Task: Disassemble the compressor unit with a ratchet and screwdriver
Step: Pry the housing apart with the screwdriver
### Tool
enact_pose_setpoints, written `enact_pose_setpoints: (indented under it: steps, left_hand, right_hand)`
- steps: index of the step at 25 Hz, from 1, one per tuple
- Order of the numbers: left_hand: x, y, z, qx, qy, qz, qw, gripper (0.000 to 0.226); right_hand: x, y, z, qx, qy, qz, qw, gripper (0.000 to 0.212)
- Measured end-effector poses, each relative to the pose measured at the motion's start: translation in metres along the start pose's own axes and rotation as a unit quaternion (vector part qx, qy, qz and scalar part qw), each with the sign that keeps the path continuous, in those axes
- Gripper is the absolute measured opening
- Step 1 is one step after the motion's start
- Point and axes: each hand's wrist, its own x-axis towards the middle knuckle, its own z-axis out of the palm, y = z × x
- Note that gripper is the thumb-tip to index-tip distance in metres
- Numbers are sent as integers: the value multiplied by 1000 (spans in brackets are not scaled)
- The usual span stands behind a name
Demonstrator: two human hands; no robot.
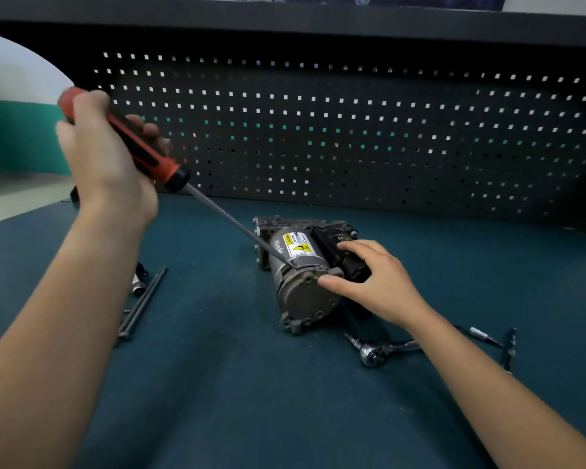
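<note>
The grey compressor unit lies on its side in the middle of the blue mat, its round end cap toward me and a yellow warning label on top. My left hand grips the red and black screwdriver high at the upper left. Its long shaft slants down to the right, and the tip sits at the seam between the end cap and the body. My right hand rests on the compressor's right side, thumb on the cap's edge and fingers spread over the black part. The ratchet lies on the mat to the right, partly under my right forearm.
Two long bolts and a small socket lie on the mat left of the compressor. A black T-handle tool lies at the right. A dark pegboard stands behind the bench under a shelf.
</note>
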Motion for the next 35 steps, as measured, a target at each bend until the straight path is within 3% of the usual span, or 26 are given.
enact_pose_setpoints:
  steps: [4, 13, 19, 25, 28, 32, 35]
  left_hand:
    - [-10, -3, 1, 33, 57, 39, 997, 13]
    - [2, -31, 11, 56, 98, 24, 993, 18]
    - [36, -76, 3, 181, 152, -77, 969, 38]
    - [50, -109, 7, 262, 113, -149, 947, 38]
    - [51, -133, 7, 248, 87, -213, 941, 39]
    - [55, -156, 8, 204, 71, -273, 937, 24]
    - [49, -170, 10, 212, 61, -303, 927, 9]
  right_hand:
    - [0, -3, 0, 17, 2, -4, 1000, 91]
    - [1, -1, -3, 23, 7, -2, 1000, 65]
    - [1, -1, -4, 32, -5, -3, 999, 59]
    - [2, -2, -5, 34, -24, -1, 999, 59]
    - [4, -2, -6, 56, -35, 2, 998, 59]
    - [5, -4, -9, 67, -41, -2, 997, 79]
    - [4, -5, -10, 76, -54, -8, 996, 80]
